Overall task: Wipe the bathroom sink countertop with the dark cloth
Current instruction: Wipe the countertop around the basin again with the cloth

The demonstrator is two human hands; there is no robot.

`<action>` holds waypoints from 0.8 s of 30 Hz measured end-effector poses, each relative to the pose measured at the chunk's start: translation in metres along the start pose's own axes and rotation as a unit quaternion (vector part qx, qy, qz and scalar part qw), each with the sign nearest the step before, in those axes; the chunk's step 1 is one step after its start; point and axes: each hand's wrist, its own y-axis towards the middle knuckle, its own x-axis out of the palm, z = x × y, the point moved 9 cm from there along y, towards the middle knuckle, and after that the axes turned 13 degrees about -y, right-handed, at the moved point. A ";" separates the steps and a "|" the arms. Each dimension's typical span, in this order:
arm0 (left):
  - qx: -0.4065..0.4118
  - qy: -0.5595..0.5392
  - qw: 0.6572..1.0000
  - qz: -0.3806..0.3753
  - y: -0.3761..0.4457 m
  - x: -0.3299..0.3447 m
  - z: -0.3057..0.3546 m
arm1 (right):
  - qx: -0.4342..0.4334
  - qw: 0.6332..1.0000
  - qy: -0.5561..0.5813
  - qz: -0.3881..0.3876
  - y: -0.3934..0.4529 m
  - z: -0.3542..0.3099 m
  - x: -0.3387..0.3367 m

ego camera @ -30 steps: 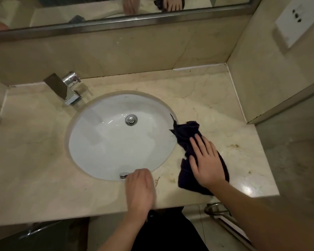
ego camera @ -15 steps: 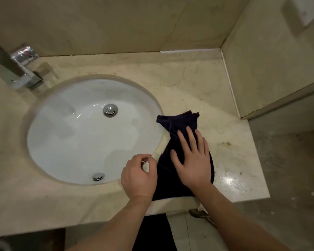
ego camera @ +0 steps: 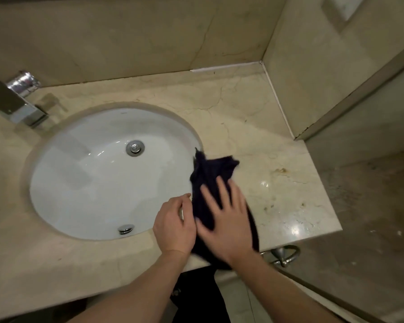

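The dark cloth [ego camera: 216,169] lies on the beige marble countertop [ego camera: 273,197], just right of the white oval sink [ego camera: 98,178], its far corner reaching the basin's rim. My right hand [ego camera: 226,217] presses flat on the cloth with fingers spread and straight. My left hand [ego camera: 174,226] sits beside it at the sink's near right edge, fingers curled, its fingertips at the cloth's left edge; whether it pinches the cloth is hidden.
A chrome tap [ego camera: 16,101] stands at the back left of the sink. Marble walls close off the back and the right side. The counter's right end has brown stains [ego camera: 281,170] and wet shine. A metal ring [ego camera: 286,254] hangs below the counter's front edge.
My right hand and the cloth have slid slightly, the cloth bunching toward the sink rim. My left hand has stayed beside the cloth. The camera has drifted a little.
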 end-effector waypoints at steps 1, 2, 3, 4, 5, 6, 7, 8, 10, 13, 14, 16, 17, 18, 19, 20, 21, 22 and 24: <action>-0.003 0.005 1.000 -0.001 0.001 0.001 0.000 | -0.018 1.000 -0.006 -0.010 -0.014 -0.010 0.004; -0.008 0.010 1.000 -0.004 0.001 0.001 0.000 | -0.027 1.000 -0.007 -0.012 -0.022 -0.015 0.007; -0.012 0.013 1.000 -0.006 0.000 0.002 0.001 | -0.027 1.000 -0.010 -0.010 -0.025 -0.015 0.008; -0.015 0.013 1.000 -0.008 -0.001 0.002 0.002 | -0.022 1.000 -0.016 -0.011 -0.022 -0.014 0.009; -0.018 0.010 1.000 -0.008 0.000 0.002 0.003 | -0.016 0.999 -0.025 -0.013 -0.016 -0.012 0.009; -0.021 0.006 1.000 -0.008 0.000 0.002 0.003 | -0.008 0.999 -0.031 -0.013 -0.008 -0.010 0.008; -0.025 0.001 1.000 -0.007 0.001 0.003 0.003 | 0.003 0.999 -0.031 -0.010 0.001 -0.009 0.008; -0.028 -0.001 1.000 -0.007 0.001 0.003 0.003 | 0.016 1.000 -0.026 -0.004 0.010 -0.006 0.007; -0.025 0.002 1.000 -0.012 0.000 0.003 0.002 | 0.045 0.999 -0.017 0.019 0.033 -0.001 0.004; -0.012 -0.004 1.000 -0.024 0.000 0.003 0.002 | 0.070 0.997 -0.014 0.029 0.068 0.007 0.001; -0.007 -0.004 1.000 -0.027 0.000 0.003 0.003 | 0.069 0.997 -0.011 0.032 0.072 0.008 -0.001; -0.002 -0.003 1.000 -0.023 0.000 0.001 0.003 | 0.022 0.999 -0.004 0.029 0.060 0.008 -0.002; -0.005 -0.003 1.000 -0.018 0.000 0.001 0.001 | -0.020 1.000 -0.010 0.021 0.044 0.009 -0.001; -0.010 -0.003 1.000 -0.014 0.000 0.000 0.000 | -0.061 0.998 -0.020 0.014 0.027 0.015 -0.002; -0.017 -0.005 1.000 -0.011 0.001 0.000 -0.001 | -0.085 0.996 -0.025 0.007 0.013 0.032 -0.003; -0.023 -0.008 1.000 -0.009 0.001 0.000 -0.002 | -0.081 0.996 -0.026 0.010 0.005 0.061 -0.005; -0.028 -0.011 1.000 -0.008 0.001 0.000 -0.003 | -0.045 0.999 -0.028 0.014 0.003 0.097 -0.007; -0.033 -0.012 0.999 -0.006 0.001 0.000 -0.003 | 0.018 0.999 -0.036 0.014 0.003 0.137 -0.009; -0.044 -0.010 0.999 -0.003 0.000 0.001 -0.004 | 0.151 0.987 -0.046 -0.009 0.003 0.206 -0.012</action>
